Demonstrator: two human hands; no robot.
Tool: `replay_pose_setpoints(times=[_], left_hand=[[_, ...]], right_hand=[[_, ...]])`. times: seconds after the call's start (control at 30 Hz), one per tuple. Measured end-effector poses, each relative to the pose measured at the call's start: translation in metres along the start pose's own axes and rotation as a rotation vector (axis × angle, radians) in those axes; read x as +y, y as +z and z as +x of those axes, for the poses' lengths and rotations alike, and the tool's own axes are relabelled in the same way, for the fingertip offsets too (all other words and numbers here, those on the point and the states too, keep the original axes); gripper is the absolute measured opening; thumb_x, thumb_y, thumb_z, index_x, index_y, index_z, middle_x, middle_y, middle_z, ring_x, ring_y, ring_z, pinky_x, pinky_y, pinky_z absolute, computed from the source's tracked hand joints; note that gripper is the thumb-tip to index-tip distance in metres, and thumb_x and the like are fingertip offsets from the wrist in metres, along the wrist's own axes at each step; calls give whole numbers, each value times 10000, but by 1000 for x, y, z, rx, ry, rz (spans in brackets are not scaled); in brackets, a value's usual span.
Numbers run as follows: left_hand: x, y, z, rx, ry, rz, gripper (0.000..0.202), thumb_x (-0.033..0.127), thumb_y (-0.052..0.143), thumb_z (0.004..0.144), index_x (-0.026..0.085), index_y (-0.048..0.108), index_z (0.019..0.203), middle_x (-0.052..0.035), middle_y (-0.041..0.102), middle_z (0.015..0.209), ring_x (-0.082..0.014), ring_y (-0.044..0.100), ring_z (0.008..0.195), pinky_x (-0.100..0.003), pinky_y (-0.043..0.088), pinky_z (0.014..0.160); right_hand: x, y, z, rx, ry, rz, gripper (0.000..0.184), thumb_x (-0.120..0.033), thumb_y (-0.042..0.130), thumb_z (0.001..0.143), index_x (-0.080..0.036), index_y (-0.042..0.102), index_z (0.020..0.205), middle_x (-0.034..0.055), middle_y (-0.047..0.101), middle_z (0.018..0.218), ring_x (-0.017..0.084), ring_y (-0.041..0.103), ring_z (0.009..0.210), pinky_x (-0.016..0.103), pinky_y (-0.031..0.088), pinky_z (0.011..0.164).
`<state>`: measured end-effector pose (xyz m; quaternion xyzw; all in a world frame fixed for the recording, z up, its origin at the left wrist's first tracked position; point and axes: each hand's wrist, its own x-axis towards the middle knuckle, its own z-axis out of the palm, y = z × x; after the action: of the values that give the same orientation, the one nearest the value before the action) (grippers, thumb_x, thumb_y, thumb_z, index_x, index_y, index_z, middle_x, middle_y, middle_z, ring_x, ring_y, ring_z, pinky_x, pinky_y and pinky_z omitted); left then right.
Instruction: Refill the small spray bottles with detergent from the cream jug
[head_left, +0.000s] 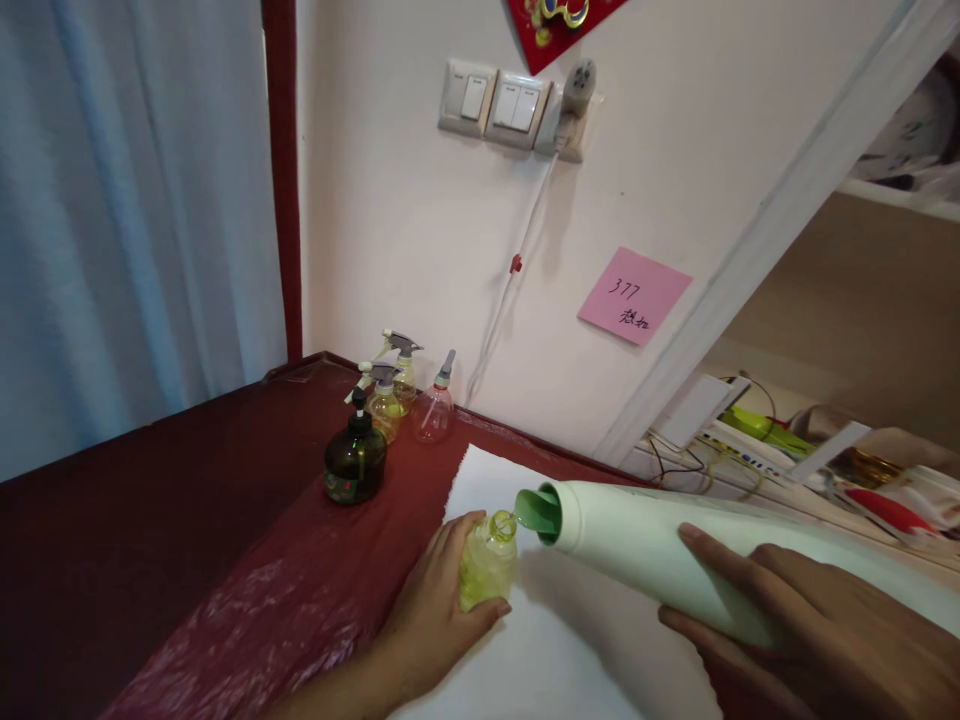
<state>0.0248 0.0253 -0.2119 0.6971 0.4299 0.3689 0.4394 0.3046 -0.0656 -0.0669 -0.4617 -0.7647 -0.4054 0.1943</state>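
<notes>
My left hand is wrapped round a small clear yellow-green bottle with an open neck, held over the white paper. In my right hand is a large pale green bottle, tipped nearly on its side. Its green pouring spout points at the small bottle's mouth, and the two are very close. A clear stream seems to run at the spout's lip, though whether it enters the neck is hard to make out. The larger bottle's far end runs off to the right.
A dark pump bottle, two yellowish spray bottles and a pinkish clear spray bottle stand by the wall. A white cord hangs from the socket. Shelves with a power strip and clutter are at right.
</notes>
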Motion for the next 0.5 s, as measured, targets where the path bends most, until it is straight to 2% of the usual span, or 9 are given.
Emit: replay_pose_setpoints(times=[0.1, 0.2, 0.33, 0.5], left_hand=[[-2, 0, 0, 6, 7, 4, 752, 226, 695, 748, 200, 403, 1440, -154, 488, 1483, -325, 427, 1388, -510, 299, 1192], [-3, 0, 0, 6, 12, 4, 741, 228, 693, 750, 200, 412, 1435, -157, 492, 1479, -328, 429, 1389, -513, 298, 1193], [-1, 0, 0, 2, -9, 9, 755, 233, 698, 745, 202, 404, 1439, -161, 486, 1486, -329, 423, 1393, -522, 295, 1194], [-2, 1, 1, 13, 5, 6, 735, 244, 703, 751, 218, 416, 1427, -160, 496, 1484, -338, 432, 1391, -542, 302, 1191]], right_hand=[[2, 1, -4, -48, -123, -91, 426, -481, 507, 975, -182, 600, 1264, 48, 657, 710, 236, 648, 541, 331, 448, 435], [3, 2, -7, -44, -103, -127, 407, -483, 525, 967, -214, 602, 1263, 37, 642, 724, 232, 647, 554, 329, 451, 456], [4, 0, -10, -53, -97, -67, 476, -506, 515, 955, -215, 567, 1328, 61, 666, 772, 259, 665, 604, 367, 504, 511], [6, -1, -11, -65, -88, -93, 430, -443, 579, 933, -227, 586, 1304, 43, 662, 768, 248, 672, 608, 360, 510, 532]])
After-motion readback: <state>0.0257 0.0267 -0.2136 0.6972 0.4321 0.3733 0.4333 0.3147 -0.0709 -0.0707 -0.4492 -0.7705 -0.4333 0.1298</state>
